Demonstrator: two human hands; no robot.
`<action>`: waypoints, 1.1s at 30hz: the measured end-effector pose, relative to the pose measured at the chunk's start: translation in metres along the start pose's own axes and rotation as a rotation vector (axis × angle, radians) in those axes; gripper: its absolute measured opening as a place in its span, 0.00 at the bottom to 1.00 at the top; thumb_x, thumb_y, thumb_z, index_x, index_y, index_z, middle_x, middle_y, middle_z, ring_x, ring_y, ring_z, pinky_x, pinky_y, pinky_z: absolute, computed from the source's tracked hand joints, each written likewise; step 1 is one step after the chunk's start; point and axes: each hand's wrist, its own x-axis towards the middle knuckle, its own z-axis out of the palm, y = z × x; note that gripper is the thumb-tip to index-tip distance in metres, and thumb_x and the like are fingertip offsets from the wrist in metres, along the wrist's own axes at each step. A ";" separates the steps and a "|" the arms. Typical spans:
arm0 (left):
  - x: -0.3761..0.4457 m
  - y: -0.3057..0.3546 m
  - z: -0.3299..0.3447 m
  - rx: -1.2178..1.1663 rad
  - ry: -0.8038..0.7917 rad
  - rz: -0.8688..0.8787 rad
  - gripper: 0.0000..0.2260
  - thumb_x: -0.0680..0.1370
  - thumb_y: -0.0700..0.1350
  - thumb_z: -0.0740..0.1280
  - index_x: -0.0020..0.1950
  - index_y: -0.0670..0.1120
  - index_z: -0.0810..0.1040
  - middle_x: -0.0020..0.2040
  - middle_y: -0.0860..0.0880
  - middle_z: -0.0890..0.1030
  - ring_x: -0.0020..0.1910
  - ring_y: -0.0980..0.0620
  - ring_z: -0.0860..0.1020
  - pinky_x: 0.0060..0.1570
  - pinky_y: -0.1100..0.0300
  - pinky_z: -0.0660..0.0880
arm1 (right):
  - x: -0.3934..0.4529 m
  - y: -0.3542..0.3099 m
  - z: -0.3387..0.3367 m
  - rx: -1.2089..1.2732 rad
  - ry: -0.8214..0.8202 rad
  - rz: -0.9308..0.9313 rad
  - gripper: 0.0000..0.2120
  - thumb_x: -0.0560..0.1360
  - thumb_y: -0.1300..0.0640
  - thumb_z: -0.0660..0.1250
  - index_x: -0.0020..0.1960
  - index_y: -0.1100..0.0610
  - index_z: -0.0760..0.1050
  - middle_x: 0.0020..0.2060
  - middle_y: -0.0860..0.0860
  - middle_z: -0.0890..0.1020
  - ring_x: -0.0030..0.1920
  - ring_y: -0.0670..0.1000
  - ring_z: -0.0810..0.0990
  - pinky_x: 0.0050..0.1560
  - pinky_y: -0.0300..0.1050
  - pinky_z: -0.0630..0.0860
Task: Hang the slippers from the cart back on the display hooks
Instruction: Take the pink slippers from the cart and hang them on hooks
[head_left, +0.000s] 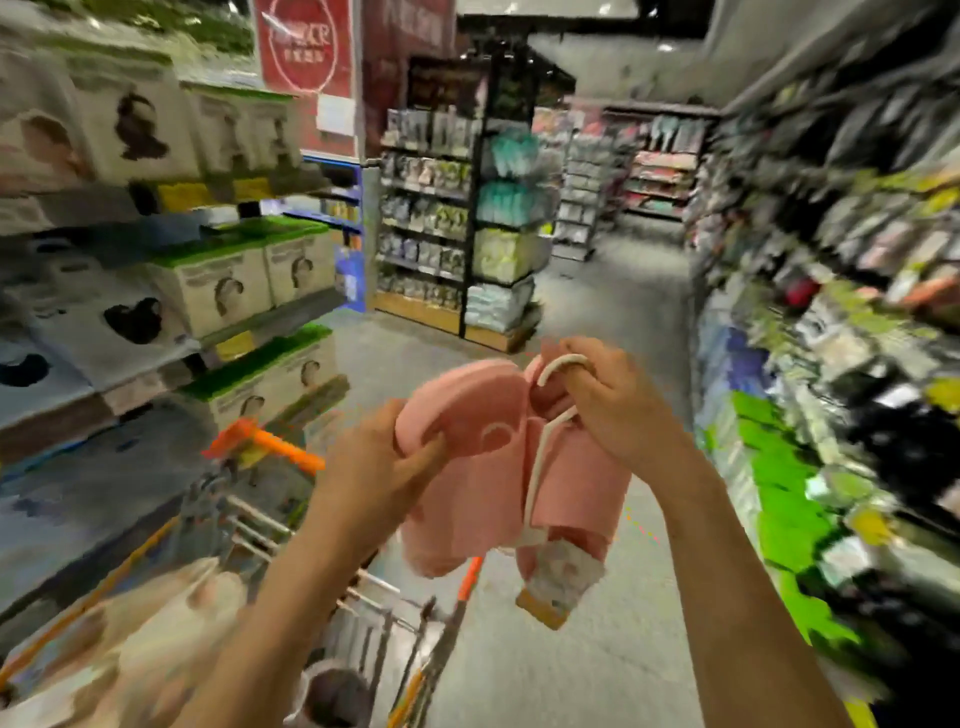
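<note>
Right now you are standing in a shop aisle with boxed goods stacked on the shelves (171, 291) to your left, and the cart (270, 519) with its orange handle is sitting low on that side, holding more pale, blurred items that I cannot identify. Your left hand (384, 467) is gripping the edge of one sole of the pink slippers (493, 457), fingers curled round the rim, while the pair is hanging in the air between your hands, above the cart's right side. Your right hand (613, 400) is pinching the white hanger loop (561, 364) at the top of the pair, and a paper tag (561, 582) is dangling below. The risk from here is probably the loop slipping out of that pinch as you are turning, since the slippers are swinging free beneath it; the tag could also snag on a neighbouring item. Further right, the display rack (831, 291) is packed tight with hanging goods and badly blurred, so I cannot pick out a free hook, and crowded packets are likely standing in the way of threading the loop on.
</note>
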 end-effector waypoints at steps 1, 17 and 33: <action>0.012 0.011 0.027 -0.029 -0.040 0.027 0.24 0.61 0.67 0.57 0.43 0.51 0.77 0.35 0.54 0.81 0.34 0.58 0.80 0.36 0.61 0.75 | -0.001 0.015 -0.024 -0.028 0.049 0.021 0.18 0.69 0.48 0.56 0.38 0.62 0.75 0.33 0.54 0.82 0.36 0.52 0.81 0.39 0.52 0.76; 0.107 0.200 0.380 -0.353 -0.540 0.469 0.28 0.63 0.65 0.54 0.46 0.45 0.79 0.41 0.47 0.82 0.42 0.45 0.79 0.44 0.52 0.74 | -0.057 0.200 -0.297 -0.281 0.676 0.465 0.29 0.61 0.36 0.52 0.34 0.60 0.79 0.31 0.57 0.81 0.37 0.57 0.81 0.41 0.55 0.78; 0.188 0.294 0.641 -0.540 -1.118 0.873 0.32 0.64 0.71 0.49 0.44 0.46 0.76 0.41 0.45 0.81 0.43 0.43 0.78 0.41 0.53 0.69 | -0.049 0.309 -0.391 -0.247 1.124 0.949 0.14 0.77 0.63 0.61 0.36 0.57 0.80 0.34 0.58 0.84 0.31 0.53 0.82 0.29 0.40 0.76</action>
